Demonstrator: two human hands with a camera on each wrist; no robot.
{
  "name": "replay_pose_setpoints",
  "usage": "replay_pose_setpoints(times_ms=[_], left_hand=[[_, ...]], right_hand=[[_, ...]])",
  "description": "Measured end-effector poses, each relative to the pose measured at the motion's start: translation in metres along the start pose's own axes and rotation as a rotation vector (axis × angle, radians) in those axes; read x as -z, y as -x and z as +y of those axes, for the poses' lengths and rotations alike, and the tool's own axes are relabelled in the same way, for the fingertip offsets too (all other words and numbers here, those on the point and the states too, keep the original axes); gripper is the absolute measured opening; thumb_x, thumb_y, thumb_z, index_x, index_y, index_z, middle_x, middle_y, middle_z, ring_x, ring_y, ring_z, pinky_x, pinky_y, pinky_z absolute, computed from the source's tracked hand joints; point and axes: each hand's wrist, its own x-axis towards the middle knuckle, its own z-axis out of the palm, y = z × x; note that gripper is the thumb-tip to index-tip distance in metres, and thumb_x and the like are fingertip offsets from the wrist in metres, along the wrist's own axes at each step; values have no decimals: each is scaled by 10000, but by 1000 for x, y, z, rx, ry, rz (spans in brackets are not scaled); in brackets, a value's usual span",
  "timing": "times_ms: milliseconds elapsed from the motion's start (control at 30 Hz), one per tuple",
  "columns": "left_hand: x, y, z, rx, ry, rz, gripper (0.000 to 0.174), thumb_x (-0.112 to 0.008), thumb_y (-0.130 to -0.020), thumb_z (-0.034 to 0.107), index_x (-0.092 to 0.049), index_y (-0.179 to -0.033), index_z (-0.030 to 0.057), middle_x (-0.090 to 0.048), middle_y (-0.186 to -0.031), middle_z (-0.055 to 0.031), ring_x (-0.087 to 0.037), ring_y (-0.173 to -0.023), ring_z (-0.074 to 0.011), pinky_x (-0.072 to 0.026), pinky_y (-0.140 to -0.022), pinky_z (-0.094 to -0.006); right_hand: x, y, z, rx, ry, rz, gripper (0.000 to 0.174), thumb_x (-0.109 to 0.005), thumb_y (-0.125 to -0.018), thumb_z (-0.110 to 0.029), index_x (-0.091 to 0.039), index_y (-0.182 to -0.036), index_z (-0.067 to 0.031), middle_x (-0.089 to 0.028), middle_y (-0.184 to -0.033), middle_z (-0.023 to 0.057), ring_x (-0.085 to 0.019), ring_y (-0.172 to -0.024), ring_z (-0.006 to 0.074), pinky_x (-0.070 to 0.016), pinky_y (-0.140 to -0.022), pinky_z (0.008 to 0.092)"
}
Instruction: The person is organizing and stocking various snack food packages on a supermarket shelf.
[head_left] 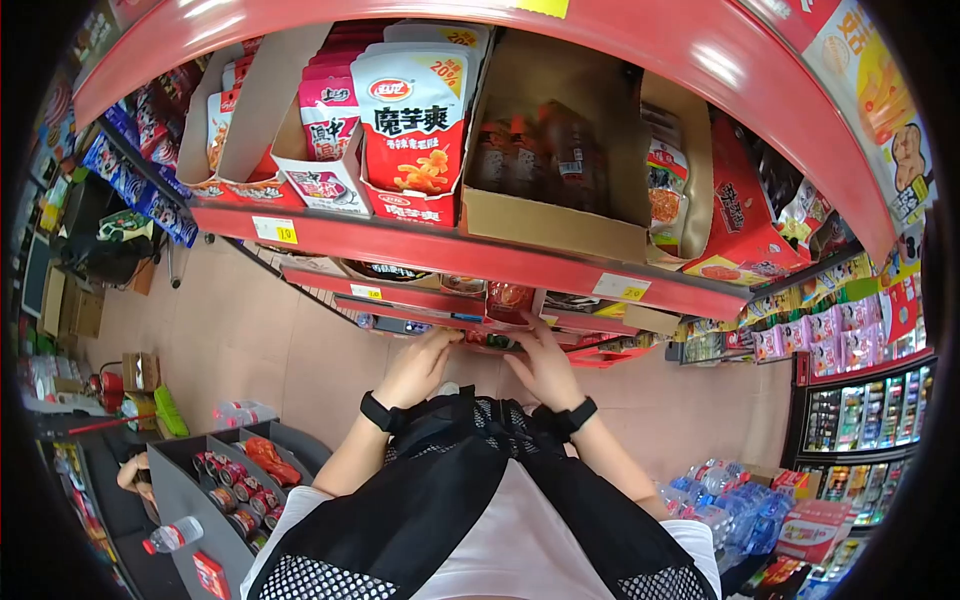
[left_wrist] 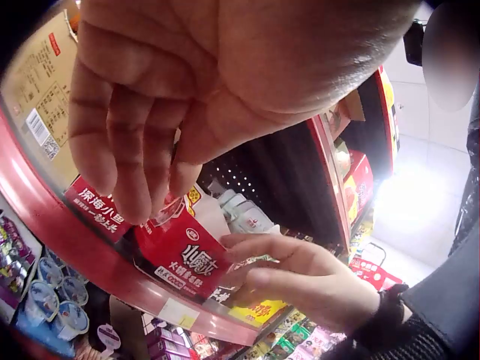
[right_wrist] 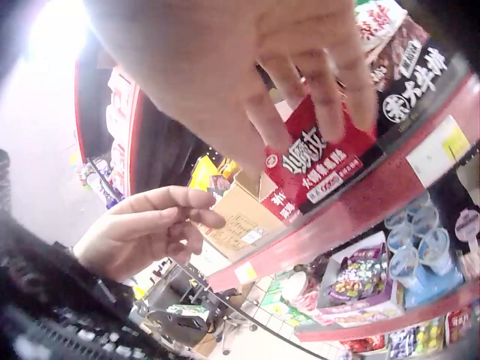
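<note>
My right hand (right_wrist: pixel 300 67) is at a red snack box (right_wrist: pixel 319 154) on the shelf, its fairly straight fingers overlapping the box's front. In the left wrist view, the fingertips of the right hand (left_wrist: pixel 307 281) lie right at the side of this red box (left_wrist: pixel 180 251). My left hand (right_wrist: pixel 146 225) is beside a brown carton (right_wrist: pixel 236 217), fingers loosely bent with nothing seen between them. From its own wrist camera, the left hand (left_wrist: pixel 165 97) hangs in front of the box row, fingers pointing down. In the head view both hands, left (head_left: pixel 420 365) and right (head_left: pixel 545 365), reach under the upper shelf.
The upper red shelf (head_left: pixel 450 255) juts out above the hands, carrying snack packets (head_left: pixel 415 125) and an open cardboard box (head_left: pixel 555 225). Below the boxes are cups (right_wrist: pixel 420 244) and a tray of purple packets (right_wrist: pixel 356 277). Bottled water packs (head_left: pixel 735 505) stand at the right.
</note>
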Motion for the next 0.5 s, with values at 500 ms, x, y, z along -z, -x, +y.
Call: replay_pose_setpoints(times_ms=[500], left_hand=[[5,-31,-2,-106,-66,-20,304,-484,-917,30,-558,-1212,43,-545,-1193,-219,-523,-1119,-418,-458,-918,-436]], right_hand=[[-47,-17,68,-1074,-1508,34,576,-598,-886,-57,-286,-1370,-62,-551,-1184,157,-647,-978,326,-562,-825,485]])
